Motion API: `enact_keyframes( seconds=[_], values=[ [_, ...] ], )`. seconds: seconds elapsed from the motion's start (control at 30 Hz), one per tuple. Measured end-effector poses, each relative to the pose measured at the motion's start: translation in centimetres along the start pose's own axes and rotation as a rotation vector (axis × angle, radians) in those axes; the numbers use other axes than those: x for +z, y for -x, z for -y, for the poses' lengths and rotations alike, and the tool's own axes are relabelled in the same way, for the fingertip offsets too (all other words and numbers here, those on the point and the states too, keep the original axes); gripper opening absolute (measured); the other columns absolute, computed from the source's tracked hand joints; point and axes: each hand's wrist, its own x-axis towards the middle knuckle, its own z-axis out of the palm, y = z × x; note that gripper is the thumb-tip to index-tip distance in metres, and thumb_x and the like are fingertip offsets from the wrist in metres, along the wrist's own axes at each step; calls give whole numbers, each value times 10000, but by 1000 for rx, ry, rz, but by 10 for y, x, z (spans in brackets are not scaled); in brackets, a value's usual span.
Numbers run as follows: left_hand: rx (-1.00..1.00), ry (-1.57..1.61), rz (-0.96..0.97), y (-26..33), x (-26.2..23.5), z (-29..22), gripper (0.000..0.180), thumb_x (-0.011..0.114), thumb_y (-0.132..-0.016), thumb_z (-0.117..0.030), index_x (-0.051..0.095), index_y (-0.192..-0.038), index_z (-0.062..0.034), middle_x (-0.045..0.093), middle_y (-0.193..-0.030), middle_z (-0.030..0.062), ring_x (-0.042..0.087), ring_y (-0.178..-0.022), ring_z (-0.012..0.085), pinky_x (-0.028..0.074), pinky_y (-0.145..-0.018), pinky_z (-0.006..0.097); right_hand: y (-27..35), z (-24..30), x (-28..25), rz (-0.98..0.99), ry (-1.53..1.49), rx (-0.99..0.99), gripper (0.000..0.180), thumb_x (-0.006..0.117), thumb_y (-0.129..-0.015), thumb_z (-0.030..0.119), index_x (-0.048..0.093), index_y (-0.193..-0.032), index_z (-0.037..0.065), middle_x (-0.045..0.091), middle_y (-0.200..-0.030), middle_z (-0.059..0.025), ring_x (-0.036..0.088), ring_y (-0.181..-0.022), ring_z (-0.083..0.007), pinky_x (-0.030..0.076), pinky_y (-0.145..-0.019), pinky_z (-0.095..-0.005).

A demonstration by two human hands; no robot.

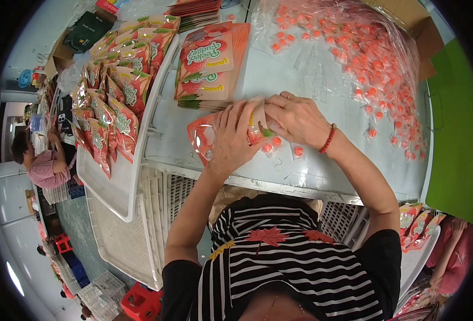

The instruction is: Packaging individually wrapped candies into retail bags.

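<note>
A pink-red candy pouch (199, 135) lies on its side at the table's near edge, its top end toward the right. My left hand (230, 136) grips it across the middle, fingers curved over its front. At the top end my right hand (299, 119), with a red bead bracelet on the wrist, pinches the pouch's edge with bent fingers. Whether a candy is also in those fingers is hidden. Just below my right hand rest a few loose wrapped red candies (298, 151). Behind the pouch lies a stack of flat pouches (207, 56).
A heap of wrapped red candies (362, 80) spreads over clear plastic at the right. On the left, a white tray (134, 182) holds several filled pouches (123, 120). More flat pouches (193, 13) sit at the back. Other people (49, 166) work at left and lower right.
</note>
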Motion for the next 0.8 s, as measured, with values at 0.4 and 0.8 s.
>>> enact_keyframes(
  seconds=[0.4,0.8],
  values=[
    [-81,97,-15,-13,4,-7,906,808,-584,-231,341,-1337,-40,446,-1257,182,449,-1132,370,360,-956,476,-18,4,5,-457,-1161,827,196,461,-921,191,549,-981,26,571,-909,-14,528,-820,-81,445,-703,-242],
    [-33,78,-2,-10,8,-9,910,804,-579,-222,335,-1336,-33,434,-1272,192,428,-1154,387,344,-968,491,-5,30,22,-424,-1154,916,160,476,-939,142,508,-1022,9,543,-916,-34,492,-814,-70,434,-727,-221]
  ],
)
